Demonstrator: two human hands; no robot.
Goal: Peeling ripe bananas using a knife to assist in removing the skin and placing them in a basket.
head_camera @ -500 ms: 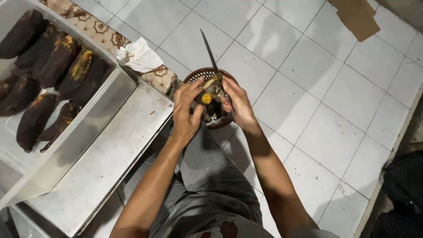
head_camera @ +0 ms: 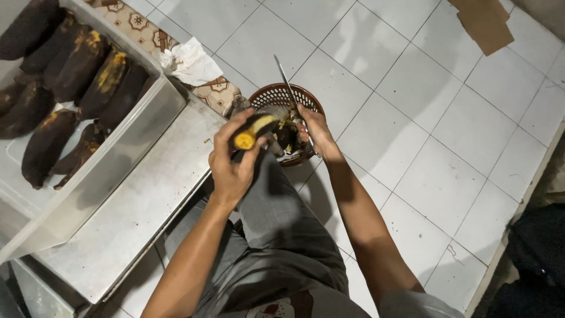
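Observation:
My left hand [head_camera: 233, 162] grips a dark, overripe banana [head_camera: 252, 131] with its yellow cut end facing up. My right hand [head_camera: 313, 131] holds a knife [head_camera: 286, 76] whose thin blade points away over a brown woven basket [head_camera: 268, 94]. The basket sits on the tiled floor just past my knees and holds dark peel scraps. Both hands hover above the basket's near rim.
A clear plastic tub [head_camera: 120, 147] at the left holds several blackened bananas [head_camera: 70, 88] and rests on a metal tray [head_camera: 147, 206]. A crumpled white cloth [head_camera: 191, 62] lies on a patterned mat. Cardboard pieces [head_camera: 485, 23] lie on the far floor tiles.
My left hand has drawn the banana back from the basket and turned its yellow cut end upward. The right hand with the knife has stayed over the basket.

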